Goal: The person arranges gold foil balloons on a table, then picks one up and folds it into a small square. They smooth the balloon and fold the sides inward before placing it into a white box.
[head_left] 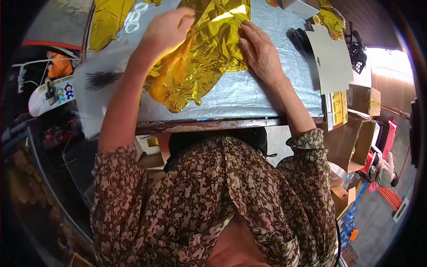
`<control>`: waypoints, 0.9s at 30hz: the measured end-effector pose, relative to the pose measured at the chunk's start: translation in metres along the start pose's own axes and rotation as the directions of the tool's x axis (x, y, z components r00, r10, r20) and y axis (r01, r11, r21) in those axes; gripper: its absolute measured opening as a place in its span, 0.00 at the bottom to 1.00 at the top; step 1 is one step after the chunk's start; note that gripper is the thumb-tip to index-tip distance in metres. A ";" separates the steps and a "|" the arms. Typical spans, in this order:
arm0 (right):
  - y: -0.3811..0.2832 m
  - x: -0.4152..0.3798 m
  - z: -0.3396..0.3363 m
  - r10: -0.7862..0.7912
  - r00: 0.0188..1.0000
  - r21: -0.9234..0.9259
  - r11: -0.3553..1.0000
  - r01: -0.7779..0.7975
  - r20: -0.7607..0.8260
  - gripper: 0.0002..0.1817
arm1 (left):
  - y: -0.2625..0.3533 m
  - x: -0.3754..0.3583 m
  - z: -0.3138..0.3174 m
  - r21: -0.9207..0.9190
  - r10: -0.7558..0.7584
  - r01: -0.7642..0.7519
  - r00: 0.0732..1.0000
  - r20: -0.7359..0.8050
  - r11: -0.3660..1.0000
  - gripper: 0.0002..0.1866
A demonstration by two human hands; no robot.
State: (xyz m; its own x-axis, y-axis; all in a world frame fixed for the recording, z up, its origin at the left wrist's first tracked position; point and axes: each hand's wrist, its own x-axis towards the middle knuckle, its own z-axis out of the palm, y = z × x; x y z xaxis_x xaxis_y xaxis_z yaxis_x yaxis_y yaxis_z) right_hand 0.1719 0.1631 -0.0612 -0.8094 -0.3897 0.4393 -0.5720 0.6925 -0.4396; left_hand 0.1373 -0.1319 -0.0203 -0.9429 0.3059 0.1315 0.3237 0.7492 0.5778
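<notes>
A crumpled, shiny gold foil piece (218,44), which looks like a deflated foil balloon, lies on the silvery cloth-covered table (249,95) in front of me. My left hand (167,33) is raised by its left edge, fingers curled together; what they pinch, if anything, is hidden. On the foil's right edge rests my right hand (262,53), its fingers stretched out and lying flat. More gold foil (104,26) is at the far left of the table, beside looped white string (134,18).
A clear plastic bag (93,100) with thin dark sticks (104,81) sits at the table's left edge. On the right are a pale card sheet (329,58), a black item (302,40) and a white box (301,6). Cardboard boxes (356,138) stand beyond the right edge.
</notes>
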 end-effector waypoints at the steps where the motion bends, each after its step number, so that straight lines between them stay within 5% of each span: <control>1: 0.000 0.000 0.000 0.020 1.000 0.023 1.000 -0.020 0.005 0.20 | 0.002 -0.016 -0.003 -0.005 -0.099 0.099 0.995 0.019 0.995 0.26; 4: 0.003 -0.001 0.001 -0.052 0.999 -0.015 0.999 0.052 -0.015 0.20 | 0.008 -0.047 0.006 -0.028 -0.046 0.043 0.990 -0.135 0.999 0.15; 9: 0.006 -0.001 0.003 -0.069 0.997 -0.043 0.997 0.068 -0.023 0.20 | 0.013 -0.029 0.018 -0.013 0.058 -0.062 0.973 -0.223 0.998 0.12; 11: 0.003 -0.002 0.002 -0.066 0.998 -0.060 0.996 0.066 -0.009 0.20 | 0.015 -0.007 0.023 0.125 0.354 -0.333 0.909 -0.220 0.935 0.12; 15: 0.002 -0.001 0.001 -0.048 0.999 -0.059 0.997 0.048 0.009 0.21 | 0.021 0.054 0.045 0.229 0.609 -0.585 0.792 -0.046 0.778 0.16; 27: -0.023 0.010 -0.020 -0.008 0.994 -0.178 0.984 0.028 0.111 0.19 | 0.011 0.101 0.079 0.173 0.507 -0.511 0.859 0.071 0.842 0.17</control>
State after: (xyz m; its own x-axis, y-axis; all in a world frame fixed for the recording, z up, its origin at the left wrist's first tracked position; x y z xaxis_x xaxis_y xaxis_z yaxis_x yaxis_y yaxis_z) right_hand 0.1802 0.1552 -0.0312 -0.8146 -0.4600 0.3534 -0.5614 0.7784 -0.2808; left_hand 0.0515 -0.0465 -0.0647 -0.6405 0.6842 0.3488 0.7679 0.5760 0.2803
